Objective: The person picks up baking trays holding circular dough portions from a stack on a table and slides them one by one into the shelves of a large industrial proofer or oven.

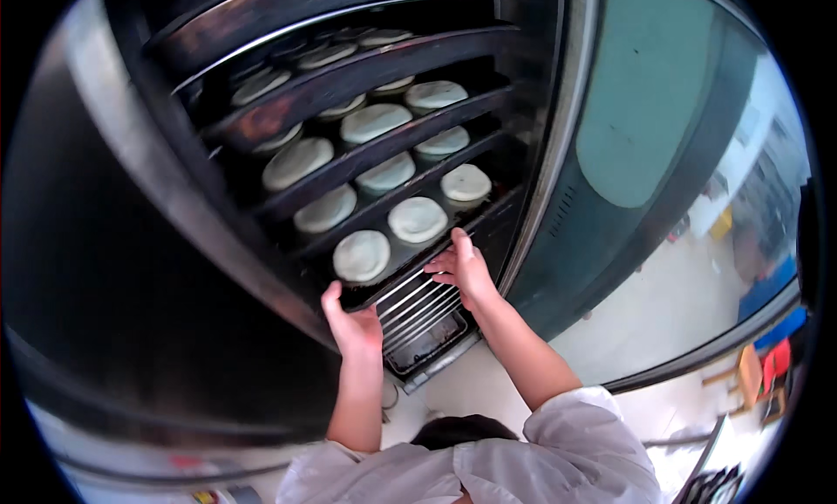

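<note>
A dark baking tray (400,259) sits low in a tall cabinet, bearing several pale, flat dough rounds (417,220). My left hand (354,324) grips its front left corner, thumb up at the rim and fingers mostly hidden below. Farther right along the same edge, my right hand (463,268) has its thumb on the rim and its fingers underneath. More dark trays (386,147) with similar rounds are stacked on the levels above. Below my hands are the metal bars of a wire rack (418,311).
A shallow dark pan (428,347) lies at the cabinet's bottom. To the right stands an open door with a greenish glass window (647,98); a dark panel (163,295) bounds the left. Pale floor (644,327) and a wooden stool (749,376) appear at the right.
</note>
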The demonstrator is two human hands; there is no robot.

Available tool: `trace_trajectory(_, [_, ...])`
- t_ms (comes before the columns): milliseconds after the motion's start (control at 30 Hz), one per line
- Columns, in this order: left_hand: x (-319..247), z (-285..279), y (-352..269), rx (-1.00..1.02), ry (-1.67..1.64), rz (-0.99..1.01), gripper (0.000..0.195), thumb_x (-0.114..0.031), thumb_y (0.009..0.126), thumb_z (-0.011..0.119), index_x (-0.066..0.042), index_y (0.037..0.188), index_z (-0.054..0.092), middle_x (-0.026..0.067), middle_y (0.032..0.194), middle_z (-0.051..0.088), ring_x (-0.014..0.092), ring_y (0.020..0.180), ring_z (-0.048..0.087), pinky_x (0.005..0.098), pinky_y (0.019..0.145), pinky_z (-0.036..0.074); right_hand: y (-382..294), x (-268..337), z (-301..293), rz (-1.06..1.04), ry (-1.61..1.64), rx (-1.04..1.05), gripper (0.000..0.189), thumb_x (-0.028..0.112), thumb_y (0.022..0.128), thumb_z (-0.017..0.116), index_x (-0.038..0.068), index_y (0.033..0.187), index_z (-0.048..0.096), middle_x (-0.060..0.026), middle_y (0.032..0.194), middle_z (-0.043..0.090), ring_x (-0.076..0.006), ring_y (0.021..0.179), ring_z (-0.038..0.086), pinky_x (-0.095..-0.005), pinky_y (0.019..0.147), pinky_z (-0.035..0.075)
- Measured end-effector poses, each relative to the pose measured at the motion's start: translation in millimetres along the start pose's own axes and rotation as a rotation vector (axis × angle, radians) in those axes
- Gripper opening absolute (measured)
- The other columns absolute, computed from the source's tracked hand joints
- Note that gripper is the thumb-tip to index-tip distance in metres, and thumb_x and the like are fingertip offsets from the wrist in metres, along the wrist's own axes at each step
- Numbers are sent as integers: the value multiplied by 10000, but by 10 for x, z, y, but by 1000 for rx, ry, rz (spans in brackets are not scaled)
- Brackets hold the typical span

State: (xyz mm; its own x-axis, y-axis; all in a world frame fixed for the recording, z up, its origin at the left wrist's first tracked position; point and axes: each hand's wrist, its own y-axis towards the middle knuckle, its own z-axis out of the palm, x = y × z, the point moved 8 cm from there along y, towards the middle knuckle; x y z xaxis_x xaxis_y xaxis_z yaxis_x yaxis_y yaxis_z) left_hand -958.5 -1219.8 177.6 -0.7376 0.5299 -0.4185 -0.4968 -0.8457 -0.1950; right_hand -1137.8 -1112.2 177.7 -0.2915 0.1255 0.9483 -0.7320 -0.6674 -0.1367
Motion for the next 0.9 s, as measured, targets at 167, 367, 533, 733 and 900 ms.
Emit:
trace_trajectory(167, [166,-103,251,25,26,8,791,-607,791,568,-22,1286,370,84,1319,403,194,1212,367,326,1011,262,289,4,340,2,-10,-47,766,650,844,354,-53,1094,524,-167,899,622,-256,791,644,-358,685,504])
trace_trajectory(367, [528,1,621,129,97,-49,619,-690,738,556,-88,870,499,52,847,607,161,695,537,276,631,400,108,-279,-12,48,-34,45,710,596,902,339,-52,1080,570,-148,915,650,-209,856,633,-342,738,507])
trace_trajectory(533, [406,-178,1307,204,273,-14,614,-671,728,573,-60,760,522,22,661,543,152,531,466,251,497,365,-1585,-1185,-1307,151,-839,-272,450,434,879,468,33,1025,610,-198,949,641,-360,909,609,-454,807,477])
trace_trajectory(733, [1079,-3,1499,-107,190,-148,1130,-716,545,708,-51,1333,245,78,1139,485,196,988,502,373,777,446,-5132,-3005,-2162,745,-830,-849,485,409,859,534,34,1167,552,-176,1074,625,-341,982,599,-422,867,477])
trace_trajectory(900, [2949,463,-554,914,418,-595,378,-421,866,564,-84,1037,565,56,1089,581,184,932,545,332,772,437,-7186,-3279,-1570,809,-461,-1443,463,354,847,559,-8,1136,571,-187,1036,641,-328,961,617,-399,860,483])
